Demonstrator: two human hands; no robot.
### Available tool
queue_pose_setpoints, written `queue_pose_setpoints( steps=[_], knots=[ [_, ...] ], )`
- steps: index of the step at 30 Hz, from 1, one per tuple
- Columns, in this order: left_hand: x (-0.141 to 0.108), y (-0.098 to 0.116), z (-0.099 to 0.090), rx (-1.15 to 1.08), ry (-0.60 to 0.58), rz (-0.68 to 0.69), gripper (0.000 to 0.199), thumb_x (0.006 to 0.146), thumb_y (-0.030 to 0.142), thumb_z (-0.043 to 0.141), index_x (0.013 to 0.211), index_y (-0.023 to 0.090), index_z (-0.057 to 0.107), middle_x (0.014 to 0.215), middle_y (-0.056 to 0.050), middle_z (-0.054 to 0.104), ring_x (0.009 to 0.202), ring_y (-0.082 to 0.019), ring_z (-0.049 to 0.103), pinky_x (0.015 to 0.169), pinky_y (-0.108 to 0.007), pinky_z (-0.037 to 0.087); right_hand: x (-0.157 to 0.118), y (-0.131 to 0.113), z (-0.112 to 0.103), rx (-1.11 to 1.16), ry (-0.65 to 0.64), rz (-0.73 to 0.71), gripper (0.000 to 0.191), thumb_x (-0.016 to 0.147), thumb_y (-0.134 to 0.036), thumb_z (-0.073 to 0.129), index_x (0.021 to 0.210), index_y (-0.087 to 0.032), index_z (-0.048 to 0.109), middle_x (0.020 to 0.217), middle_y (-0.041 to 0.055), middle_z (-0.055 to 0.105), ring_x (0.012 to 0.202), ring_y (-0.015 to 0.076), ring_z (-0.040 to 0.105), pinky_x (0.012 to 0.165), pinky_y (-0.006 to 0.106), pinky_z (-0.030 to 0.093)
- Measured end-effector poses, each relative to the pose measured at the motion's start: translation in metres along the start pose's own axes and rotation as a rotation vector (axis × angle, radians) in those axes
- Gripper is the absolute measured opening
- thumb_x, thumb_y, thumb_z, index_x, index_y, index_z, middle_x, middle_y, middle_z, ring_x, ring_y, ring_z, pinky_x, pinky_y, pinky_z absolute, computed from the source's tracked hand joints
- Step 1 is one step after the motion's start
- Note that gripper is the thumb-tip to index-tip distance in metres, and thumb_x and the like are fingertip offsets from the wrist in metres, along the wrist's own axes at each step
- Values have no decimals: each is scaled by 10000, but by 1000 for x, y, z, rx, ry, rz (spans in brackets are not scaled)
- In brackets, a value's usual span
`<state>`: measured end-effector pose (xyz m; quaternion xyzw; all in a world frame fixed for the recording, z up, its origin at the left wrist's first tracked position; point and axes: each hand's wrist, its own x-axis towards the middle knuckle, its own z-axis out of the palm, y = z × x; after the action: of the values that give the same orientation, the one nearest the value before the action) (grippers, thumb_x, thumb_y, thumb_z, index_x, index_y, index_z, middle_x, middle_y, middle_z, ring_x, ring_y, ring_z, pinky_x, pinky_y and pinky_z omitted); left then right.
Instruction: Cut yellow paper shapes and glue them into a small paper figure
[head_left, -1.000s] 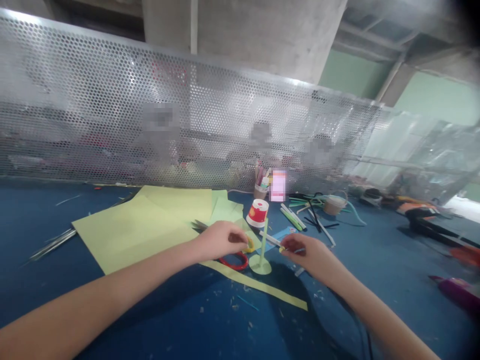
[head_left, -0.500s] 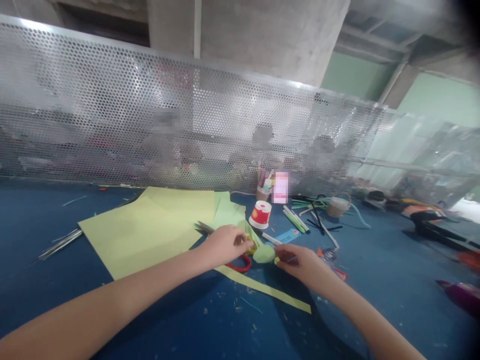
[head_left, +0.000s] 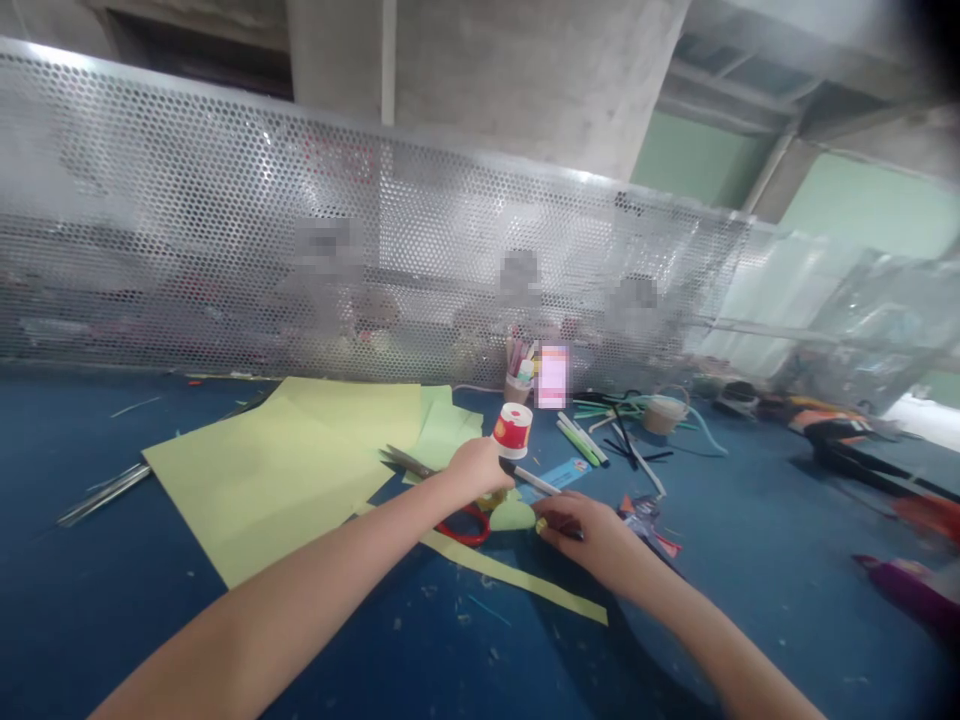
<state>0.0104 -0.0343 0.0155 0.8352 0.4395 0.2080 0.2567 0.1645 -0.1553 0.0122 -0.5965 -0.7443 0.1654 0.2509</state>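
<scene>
My left hand (head_left: 480,470) reaches over the scissors (head_left: 465,525), which have red handles and dark blades. Its fingers point down and are mostly hidden, beside the black end of a white marker (head_left: 536,480). My right hand (head_left: 585,525) is closed, with a small yellow piece (head_left: 541,525) at its fingertips. A dark tip shows below its fingers. Between my hands lies a rounded pale green paper cutout (head_left: 512,515). A long yellow-green paper strip (head_left: 525,575) runs below them on the blue table.
Large yellow-green sheets (head_left: 300,460) cover the left. A red and white paper cup (head_left: 513,431) stands ahead, before a pen holder (head_left: 517,385) and a lit phone (head_left: 553,377). Markers (head_left: 581,440), a small bucket (head_left: 664,414) and a purple object (head_left: 904,595) lie rightward. Perforated mesh stands behind.
My left hand has moved forward, from beside the green cutout towards the white marker's black end. My right hand stays by the cutout with the small yellow piece. The view has shifted slightly.
</scene>
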Motion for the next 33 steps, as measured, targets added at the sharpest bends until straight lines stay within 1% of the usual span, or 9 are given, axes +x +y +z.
queue_pose_setpoints(
  steps=[2,5,8,11,14,19,23,28,33],
  knots=[
    [1,1,0,-74,-37,-13,106,542,188,688,514,167,587,510,-30,600,686,-242,633,615,-287,451,0,2,0,14,31,18,225,728,-214,555,916,-190,676,815,48,646,675,173,612,647,295,496],
    [-2,9,0,-233,-107,-9,172,671,241,623,536,142,583,525,-45,609,622,-209,633,587,-283,482,1,8,-3,41,92,60,185,718,-228,566,864,-185,671,769,42,655,683,182,625,656,306,511],
    [-9,19,-2,-417,-159,51,218,813,293,510,740,114,613,698,-69,669,654,-163,649,605,-256,508,2,15,-13,115,167,109,165,731,-283,575,841,-193,658,791,41,677,735,191,649,720,330,526],
    [-20,25,-3,-540,-184,131,185,849,276,494,920,126,574,867,-78,684,746,-143,657,669,-250,513,3,18,-23,240,247,137,221,722,-357,613,867,-194,654,814,50,696,774,209,661,754,358,537],
    [-31,23,-3,-569,-173,235,154,833,279,526,919,155,557,874,-66,689,764,-152,651,697,-277,505,5,14,-29,384,273,132,333,710,-419,645,947,-184,644,908,78,702,861,226,654,814,379,523],
    [-43,13,-12,-519,-76,277,230,828,310,521,1008,173,563,903,-77,690,840,-189,644,734,-311,490,5,-7,-29,509,283,148,390,684,-469,670,943,-183,614,931,80,681,879,219,643,828,366,508],
    [-66,5,-38,-503,-45,280,215,838,313,503,1002,188,560,923,-60,685,866,-181,635,759,-292,482,2,-27,-23,514,205,125,337,721,-453,647,928,-191,607,917,65,668,865,202,628,808,330,504],
    [-108,-16,-72,-410,49,223,137,822,308,509,886,189,531,872,-27,649,799,-154,614,728,-273,476,10,-59,-3,565,126,26,247,757,-395,624,909,-201,601,932,52,664,868,188,621,818,335,496],
    [-136,-38,-86,-278,22,194,82,796,234,500,832,188,558,782,7,622,698,-129,584,663,-254,457,31,-98,21,656,41,-21,242,739,-373,636,897,-197,587,845,26,655,801,154,622,772,310,502]
  ],
)
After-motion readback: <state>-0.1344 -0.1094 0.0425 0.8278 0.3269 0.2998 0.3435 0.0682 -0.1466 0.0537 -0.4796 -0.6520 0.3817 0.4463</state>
